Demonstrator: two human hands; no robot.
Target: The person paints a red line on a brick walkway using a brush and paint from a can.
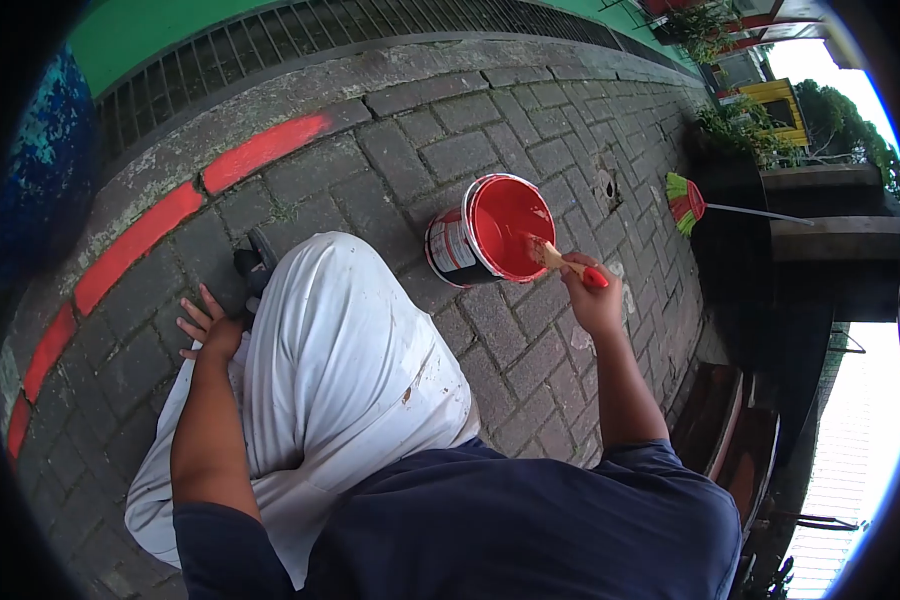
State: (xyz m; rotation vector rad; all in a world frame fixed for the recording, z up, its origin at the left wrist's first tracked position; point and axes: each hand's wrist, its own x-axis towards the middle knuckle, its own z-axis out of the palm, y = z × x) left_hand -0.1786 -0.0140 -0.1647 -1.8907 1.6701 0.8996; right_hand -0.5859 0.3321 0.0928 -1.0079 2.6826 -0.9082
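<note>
My right hand (592, 296) grips a paintbrush (552, 256) with a wooden handle and a red end. Its bristle end reaches into a bucket (454, 250) of red paint (500, 222), at the near right part of the rim. The bucket stands on the paving in front of my knee, with a printed label on its side. My left hand (210, 325) is beside my bent leg in pale trousers, fingers spread and holding nothing. Ahead of that hand runs a row of edging bricks (140, 243) coated in bright red.
Grey interlocking pavers (410, 160) cover the ground. A metal drain grate (300, 35) runs along a green surface. A blue mottled rounded object (50, 160) stands at the left. A broom (686, 204) with green and red bristles lies to the right, near dark steps and plants.
</note>
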